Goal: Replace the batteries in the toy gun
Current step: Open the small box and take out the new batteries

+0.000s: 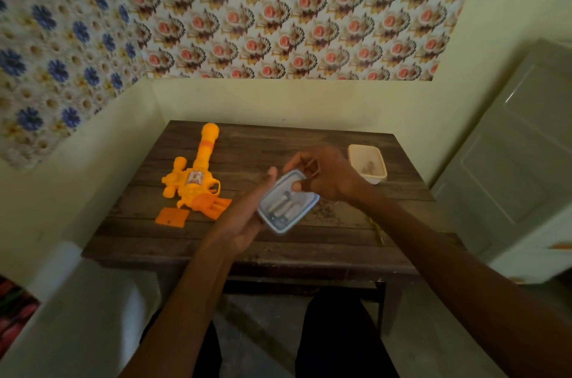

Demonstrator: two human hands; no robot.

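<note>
Centrally, above a dark wooden table (278,142), a small clear box (301,216) with a pale blue rim is held tilted and raised off the surface. It is gripped by the left hand (244,223): the thumb is laid along the left rim, while the fingers are hidden beneath. Silvery batteries (280,206) are seen lying inside the box. Its far end is taken by the right hand (328,176), whose fingers are curled over the far rim and whose thumb (297,186) is pressed down on the near side of that rim. Whether a lid is on the box cannot be told.

The orange toy gun (198,182) is laid flat on the left part of the table, barrel pointed away toward the wall, apart from both hands. A flat orange cover plate (172,216) is placed just beside its grip, on the near side. A beige tub (376,180) is set near the far right corner, with something small and indistinct inside.
</note>
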